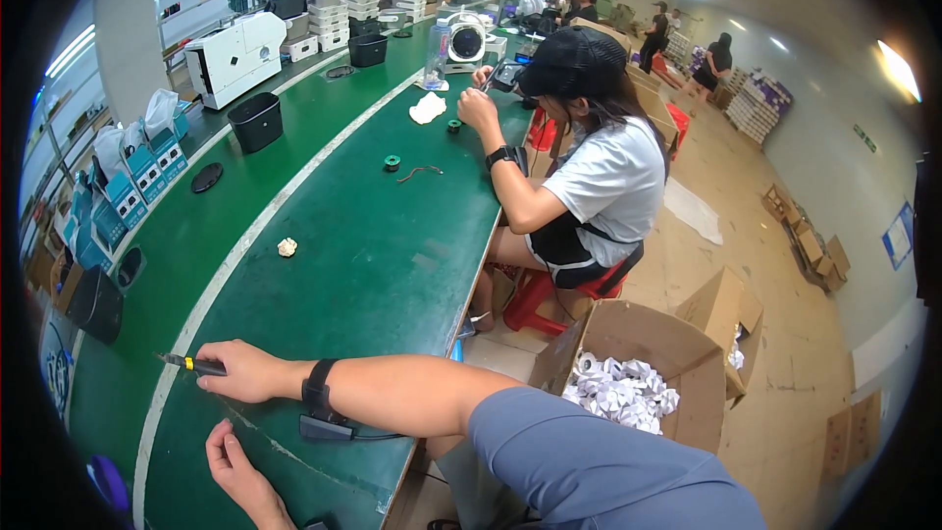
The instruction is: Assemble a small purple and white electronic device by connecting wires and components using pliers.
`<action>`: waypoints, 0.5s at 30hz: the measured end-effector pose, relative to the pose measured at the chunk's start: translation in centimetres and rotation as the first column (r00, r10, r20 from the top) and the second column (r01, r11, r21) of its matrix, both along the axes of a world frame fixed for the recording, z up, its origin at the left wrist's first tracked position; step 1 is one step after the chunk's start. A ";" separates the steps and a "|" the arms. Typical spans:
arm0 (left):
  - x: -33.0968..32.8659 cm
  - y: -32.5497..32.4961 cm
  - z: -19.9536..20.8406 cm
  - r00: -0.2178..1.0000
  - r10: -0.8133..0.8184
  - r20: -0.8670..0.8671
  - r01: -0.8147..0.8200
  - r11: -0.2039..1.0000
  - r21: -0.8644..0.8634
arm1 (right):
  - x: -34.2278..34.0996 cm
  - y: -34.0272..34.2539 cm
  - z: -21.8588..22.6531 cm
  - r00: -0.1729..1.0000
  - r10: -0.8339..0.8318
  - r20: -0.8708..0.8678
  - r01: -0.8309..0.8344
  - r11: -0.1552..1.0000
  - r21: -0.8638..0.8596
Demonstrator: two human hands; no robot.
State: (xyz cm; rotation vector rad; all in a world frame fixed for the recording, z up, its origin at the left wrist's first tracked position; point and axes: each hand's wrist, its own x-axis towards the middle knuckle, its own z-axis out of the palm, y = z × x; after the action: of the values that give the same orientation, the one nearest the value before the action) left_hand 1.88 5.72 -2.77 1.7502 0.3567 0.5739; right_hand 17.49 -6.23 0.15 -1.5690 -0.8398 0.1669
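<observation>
My right hand (247, 371) reaches left across the green table (343, 285), closed around a slim pen-like tool (196, 365). The tool has a black grip, a yellow band and a thin tip pointing left; its exact kind is unclear. A black strap (319, 391) circles my right wrist, with a dark block (328, 429) and cable hanging from it. Nearer the lower edge, my left hand (240, 476) hovers over or rests on the table, its fingers loosely bent and apart, with no object visible in it.
Beyond my hands lie a crumpled cream piece (287, 247), a green spool (392, 163) and a short wire (420, 173). A person in a white shirt (613, 177) works at the table's right edge. A carton (687, 344) of crumpled white pieces stands right; black bins (255, 122) stand left.
</observation>
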 end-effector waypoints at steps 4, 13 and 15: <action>0.0 -0.1 0.0 1.000 0.003 -0.004 -0.003 1.000 0.000 | 0.0 0.0 -0.1 1.000 -0.014 0.026 0.014 1.000 -0.001; 0.0 0.0 -0.1 1.000 -0.001 -0.003 0.001 1.000 0.006 | 0.0 0.0 0.1 1.000 -0.001 0.022 0.002 1.000 -0.010; 0.0 0.0 -0.1 1.000 -0.004 -0.002 0.004 1.000 0.003 | 0.0 0.0 0.0 1.000 -0.004 0.022 0.004 1.000 -0.009</action>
State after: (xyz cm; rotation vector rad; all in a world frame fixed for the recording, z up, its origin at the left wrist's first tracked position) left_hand 1.89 5.73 -2.89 1.7542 0.3538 0.5706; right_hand 17.50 -6.25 0.15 -1.5834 -0.8545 0.1507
